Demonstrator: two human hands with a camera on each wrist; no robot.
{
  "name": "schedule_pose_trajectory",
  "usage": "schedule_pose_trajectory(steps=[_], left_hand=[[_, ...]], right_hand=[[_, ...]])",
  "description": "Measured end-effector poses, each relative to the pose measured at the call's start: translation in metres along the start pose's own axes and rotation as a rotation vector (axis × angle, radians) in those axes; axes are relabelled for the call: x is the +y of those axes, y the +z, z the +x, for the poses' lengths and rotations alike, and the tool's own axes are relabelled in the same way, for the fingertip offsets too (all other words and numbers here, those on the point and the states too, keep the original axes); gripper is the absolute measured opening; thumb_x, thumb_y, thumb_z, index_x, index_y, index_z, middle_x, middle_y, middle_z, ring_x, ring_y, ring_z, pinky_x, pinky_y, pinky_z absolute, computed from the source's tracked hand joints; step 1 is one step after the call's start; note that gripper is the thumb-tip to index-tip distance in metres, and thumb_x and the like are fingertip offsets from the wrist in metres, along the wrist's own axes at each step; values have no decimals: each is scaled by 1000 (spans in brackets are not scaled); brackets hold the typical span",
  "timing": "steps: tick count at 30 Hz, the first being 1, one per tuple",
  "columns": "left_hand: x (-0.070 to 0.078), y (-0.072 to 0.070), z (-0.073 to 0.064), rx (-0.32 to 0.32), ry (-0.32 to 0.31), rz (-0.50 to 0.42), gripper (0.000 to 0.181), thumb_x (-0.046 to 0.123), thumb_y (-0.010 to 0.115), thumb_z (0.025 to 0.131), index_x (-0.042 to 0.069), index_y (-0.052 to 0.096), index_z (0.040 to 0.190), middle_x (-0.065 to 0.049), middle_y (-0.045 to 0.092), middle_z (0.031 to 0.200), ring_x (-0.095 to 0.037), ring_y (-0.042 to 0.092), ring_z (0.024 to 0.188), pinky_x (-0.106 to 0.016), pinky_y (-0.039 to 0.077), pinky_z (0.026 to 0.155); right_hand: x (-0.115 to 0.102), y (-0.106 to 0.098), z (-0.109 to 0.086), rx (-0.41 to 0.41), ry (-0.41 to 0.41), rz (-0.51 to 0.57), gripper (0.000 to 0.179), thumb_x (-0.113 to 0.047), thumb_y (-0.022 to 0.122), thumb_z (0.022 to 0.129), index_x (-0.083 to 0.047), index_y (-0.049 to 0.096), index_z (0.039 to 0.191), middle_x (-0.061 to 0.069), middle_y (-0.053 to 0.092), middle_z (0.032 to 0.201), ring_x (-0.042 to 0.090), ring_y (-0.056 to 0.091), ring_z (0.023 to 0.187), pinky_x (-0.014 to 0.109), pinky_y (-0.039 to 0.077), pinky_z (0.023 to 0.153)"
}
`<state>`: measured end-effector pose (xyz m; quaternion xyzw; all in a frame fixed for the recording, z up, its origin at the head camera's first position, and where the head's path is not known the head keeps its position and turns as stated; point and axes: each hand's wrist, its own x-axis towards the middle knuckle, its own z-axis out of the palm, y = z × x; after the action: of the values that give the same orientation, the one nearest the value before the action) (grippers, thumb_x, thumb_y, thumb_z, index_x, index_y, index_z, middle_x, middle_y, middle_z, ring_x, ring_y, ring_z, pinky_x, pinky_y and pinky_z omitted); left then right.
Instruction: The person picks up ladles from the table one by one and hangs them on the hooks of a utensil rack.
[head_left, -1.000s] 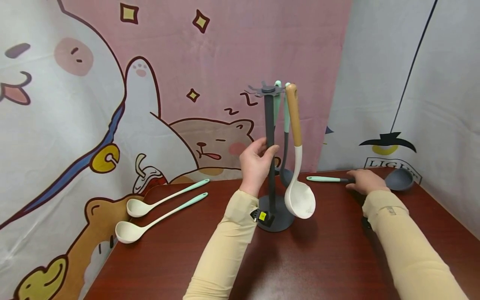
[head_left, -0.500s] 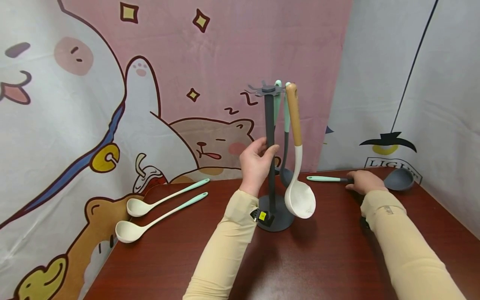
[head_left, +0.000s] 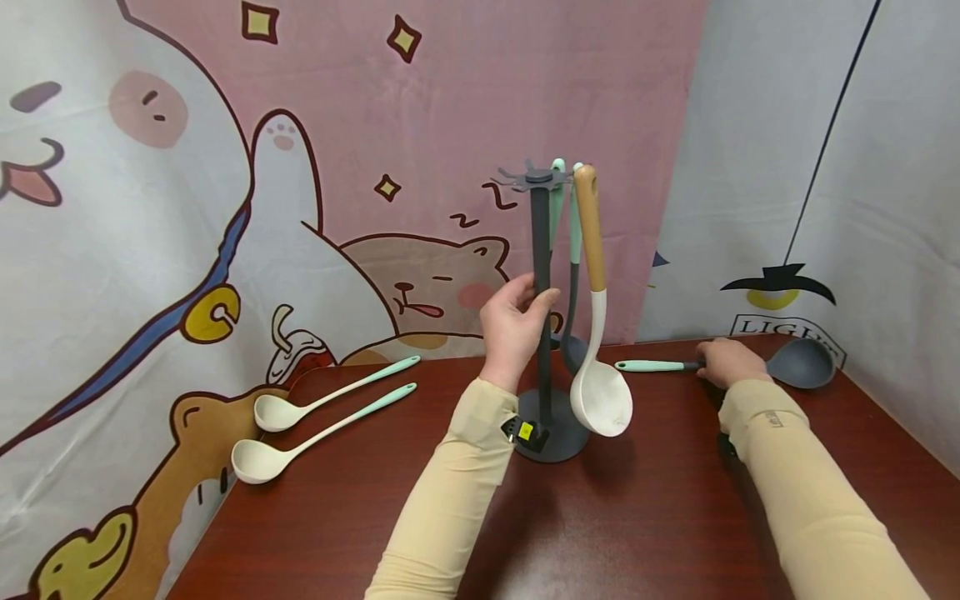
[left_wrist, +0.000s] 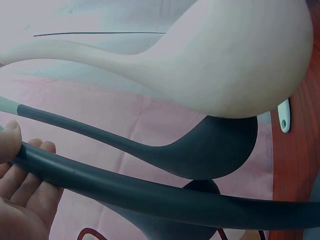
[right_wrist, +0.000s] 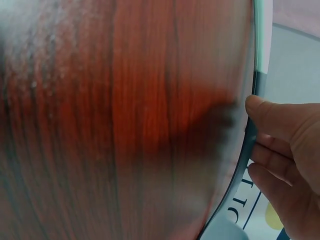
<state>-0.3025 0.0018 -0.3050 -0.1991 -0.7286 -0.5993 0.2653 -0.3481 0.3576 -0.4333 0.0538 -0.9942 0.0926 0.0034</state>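
My left hand (head_left: pixel 513 329) grips the dark grey pole of a utensil stand (head_left: pixel 545 367) at mid-height, thumb on the near side. From the stand's top hooks hang a white ladle (head_left: pixel 602 400) with a wooden handle and, behind it, a dark grey ladle (head_left: pixel 573 354) with a mint handle. Another mint handle (head_left: pixel 556 217) hangs farther back. On the right, my right hand (head_left: pixel 731 362) pinches the shaft of another dark grey ladle (head_left: pixel 802 364), low at the table's back edge. In the right wrist view, thumb and fingers lie on either side of that shaft (right_wrist: pixel 259 82).
Two white ladles with mint handles, one farther back (head_left: pixel 279 413) and one nearer (head_left: pixel 258 462), lie at the left of the red-brown table (head_left: pixel 360 533). A printed cloth (head_left: pixel 600 83) hangs close behind the table.
The ladle under my right hand has shifted slightly, its bowl and handle end now a little nearer me. My right hand has moved slightly left. The left hand keeps its hold on the pole.
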Motion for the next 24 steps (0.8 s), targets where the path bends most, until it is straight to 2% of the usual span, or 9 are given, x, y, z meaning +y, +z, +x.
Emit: schedule_pose_trajectory(steps=[7,15,24], left_hand=[[1,0,0,2,4,-2,21,15,76,88,5,73,106,-5,75,92,-11,70,77,-25,55,65],[0,0,-1,0,-9,-4,20,15,76,88,6,74,106,-4,75,92,-11,69,77,-25,56,66],[-1,1,0,5,2,-9,21,14,77,88,4,74,107,-5,75,92,-13,70,75,-25,56,64]], right_hand=[[1,0,0,-11,1,-5,11,-4,73,85,2,67,92,17,60,84,30,59,75,47,51,63],[1,2,-2,-10,-2,-5,12,-4,72,85,2,68,94,17,60,85,30,58,75,48,51,62],[-9,-5,-9,54,-40,-22,9,-4,71,87,1,67,93,16,61,86,31,60,78,51,51,65]])
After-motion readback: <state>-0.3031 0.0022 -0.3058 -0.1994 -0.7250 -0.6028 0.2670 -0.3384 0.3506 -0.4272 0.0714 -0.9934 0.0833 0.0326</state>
